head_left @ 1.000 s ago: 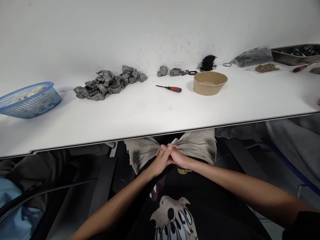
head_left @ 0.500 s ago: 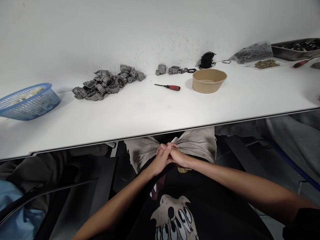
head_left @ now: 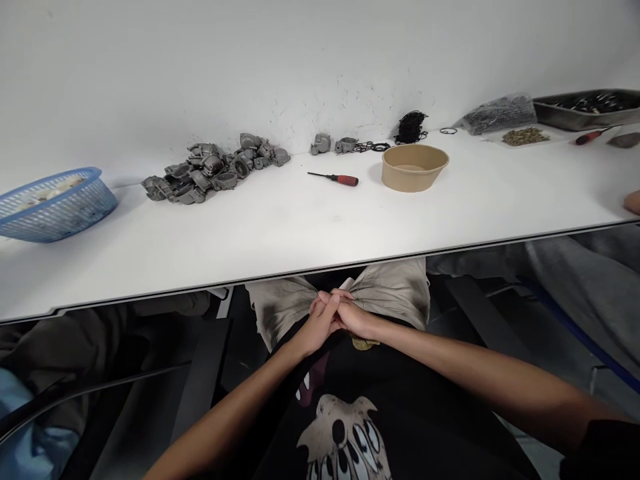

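Shows more of a co-worker's hand [head_left: 633, 202] at three o'clock than before, with left hand [head_left: 320, 325] and right hand [head_left: 354, 316] clasped at six, empty, apparently for rest, and screwdriver [head_left: 346, 180] at twelve on the counter [head_left: 280, 230].

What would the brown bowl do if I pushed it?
The bowl would probably slide easily, as its thin sides suggest it's light. Pushed high up, it might tip, because it narrows toward the bottom. Squeezed, it may bend a little, since it looks like card.
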The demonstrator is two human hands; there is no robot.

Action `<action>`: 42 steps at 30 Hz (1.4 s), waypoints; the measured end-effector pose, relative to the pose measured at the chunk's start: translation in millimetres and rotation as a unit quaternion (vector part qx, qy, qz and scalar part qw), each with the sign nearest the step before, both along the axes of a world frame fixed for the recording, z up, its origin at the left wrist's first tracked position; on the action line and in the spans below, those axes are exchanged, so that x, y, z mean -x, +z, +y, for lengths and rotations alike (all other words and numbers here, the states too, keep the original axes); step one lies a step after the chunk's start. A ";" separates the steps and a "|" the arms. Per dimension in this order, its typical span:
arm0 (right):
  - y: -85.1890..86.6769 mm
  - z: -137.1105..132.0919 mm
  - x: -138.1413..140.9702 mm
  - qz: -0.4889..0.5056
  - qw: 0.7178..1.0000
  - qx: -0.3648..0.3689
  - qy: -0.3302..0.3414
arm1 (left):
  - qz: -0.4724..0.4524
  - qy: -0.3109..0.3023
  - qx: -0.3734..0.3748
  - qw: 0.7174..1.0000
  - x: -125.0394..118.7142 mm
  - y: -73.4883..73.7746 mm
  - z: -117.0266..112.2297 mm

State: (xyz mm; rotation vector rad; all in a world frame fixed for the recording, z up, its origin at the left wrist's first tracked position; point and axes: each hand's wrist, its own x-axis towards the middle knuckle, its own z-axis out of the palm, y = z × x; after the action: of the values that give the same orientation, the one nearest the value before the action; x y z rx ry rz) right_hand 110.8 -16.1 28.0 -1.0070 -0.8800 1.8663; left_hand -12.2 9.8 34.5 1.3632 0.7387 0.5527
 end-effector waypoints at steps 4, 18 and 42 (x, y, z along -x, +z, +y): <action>-4.0 0.6 1.5 -0.002 1.000 -0.004 0.000 | -0.009 0.005 0.017 1.000 -0.1 -2.4 -0.5; -19.1 2.4 6.5 0.014 1.000 -0.016 -0.015 | -0.016 0.021 0.029 0.999 2.9 -6.0 -2.7; -28.3 7.7 11.5 0.019 1.000 -0.019 -0.010 | 0.006 0.037 -0.015 0.999 3.7 -11.8 -1.6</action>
State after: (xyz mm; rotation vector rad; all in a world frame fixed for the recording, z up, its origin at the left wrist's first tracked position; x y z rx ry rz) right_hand 99.3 -8.4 -0.3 -0.9497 -0.8773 1.8391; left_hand -15.9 8.3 22.7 1.3717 0.7961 0.6163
